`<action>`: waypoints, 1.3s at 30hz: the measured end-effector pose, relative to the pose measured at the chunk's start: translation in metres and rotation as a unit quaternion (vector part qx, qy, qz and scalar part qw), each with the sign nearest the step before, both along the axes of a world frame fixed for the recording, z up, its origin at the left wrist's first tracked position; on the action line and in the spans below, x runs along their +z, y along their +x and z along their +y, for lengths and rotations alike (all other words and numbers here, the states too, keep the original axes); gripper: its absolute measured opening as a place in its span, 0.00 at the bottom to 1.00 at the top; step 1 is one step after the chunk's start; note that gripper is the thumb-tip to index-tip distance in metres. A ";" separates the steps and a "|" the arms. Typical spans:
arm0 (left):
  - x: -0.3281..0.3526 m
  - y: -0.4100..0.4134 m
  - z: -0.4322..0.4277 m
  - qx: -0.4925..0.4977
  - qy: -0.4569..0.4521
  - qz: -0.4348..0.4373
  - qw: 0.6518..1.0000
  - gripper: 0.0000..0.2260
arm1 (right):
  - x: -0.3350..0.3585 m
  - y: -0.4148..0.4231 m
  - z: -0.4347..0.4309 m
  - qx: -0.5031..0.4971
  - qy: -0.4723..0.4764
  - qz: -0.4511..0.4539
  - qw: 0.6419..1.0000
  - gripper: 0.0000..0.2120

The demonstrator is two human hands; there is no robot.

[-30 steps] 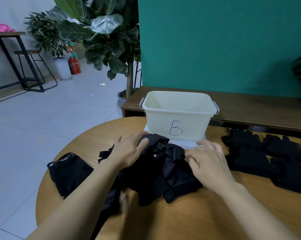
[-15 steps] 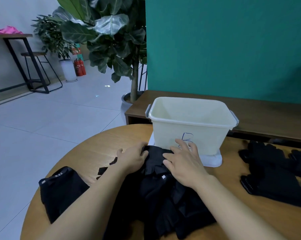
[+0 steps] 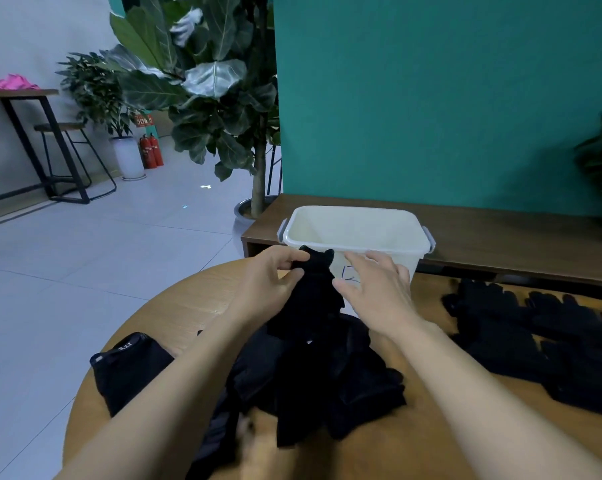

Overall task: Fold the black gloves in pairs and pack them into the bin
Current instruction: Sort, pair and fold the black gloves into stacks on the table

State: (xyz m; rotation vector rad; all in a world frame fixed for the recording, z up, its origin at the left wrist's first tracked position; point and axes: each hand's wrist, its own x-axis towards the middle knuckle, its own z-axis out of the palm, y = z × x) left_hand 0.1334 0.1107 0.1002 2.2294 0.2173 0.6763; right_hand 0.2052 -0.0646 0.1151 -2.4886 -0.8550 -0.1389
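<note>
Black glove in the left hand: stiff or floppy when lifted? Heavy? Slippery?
Probably floppy: the glove droops from the pinch of the left hand down to the pile. Likely light, since a fingertip pinch holds it up. Matte cloth, so unlikely to slip.

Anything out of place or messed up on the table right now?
Nothing stands out. The bin stands upright, the gloves lie in loose black heaps before it and to its right, and the left hand pinches one glove.
</note>
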 end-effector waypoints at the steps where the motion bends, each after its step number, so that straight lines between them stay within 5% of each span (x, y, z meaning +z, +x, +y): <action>1: 0.007 -0.005 -0.008 -0.005 0.000 -0.013 1.000 0.13 | 0.010 -0.006 -0.008 0.001 0.013 0.017 1.000 0.25; 6: 0.029 -0.027 -0.051 -0.041 -0.033 -0.054 0.997 0.16 | 0.039 -0.025 -0.050 0.012 0.045 0.052 0.998 0.34; 10: 0.038 -0.046 -0.086 -0.092 -0.121 -0.034 0.988 0.12 | 0.041 -0.028 -0.087 0.013 0.062 0.068 0.996 0.07; 14: 0.040 -0.057 -0.112 -0.159 -0.205 0.029 0.965 0.16 | 0.043 -0.046 -0.125 0.030 0.085 0.135 0.987 0.05; 19: 0.033 -0.058 -0.145 -0.158 -0.176 0.060 0.970 0.12 | 0.036 -0.063 -0.159 -0.013 0.062 0.127 0.990 0.06; 24: 0.017 -0.058 -0.182 -0.001 -0.007 0.003 1.000 0.13 | 0.025 -0.074 -0.168 -0.138 0.081 0.037 0.986 0.08; 30: 0.007 -0.058 -0.222 -0.092 -0.012 0.046 0.995 0.16 | 0.008 -0.078 -0.166 -0.118 0.126 -0.006 0.985 0.08; 36: 0.006 -0.047 -0.211 -0.147 -0.173 0.040 0.973 0.09 | 0.003 -0.072 -0.196 -0.129 0.133 -0.070 0.980 0.05; 39: 0.012 -0.047 -0.211 -0.233 -0.279 0.092 0.927 0.09 | -0.001 -0.062 -0.218 -0.139 0.108 0.051 0.983 0.19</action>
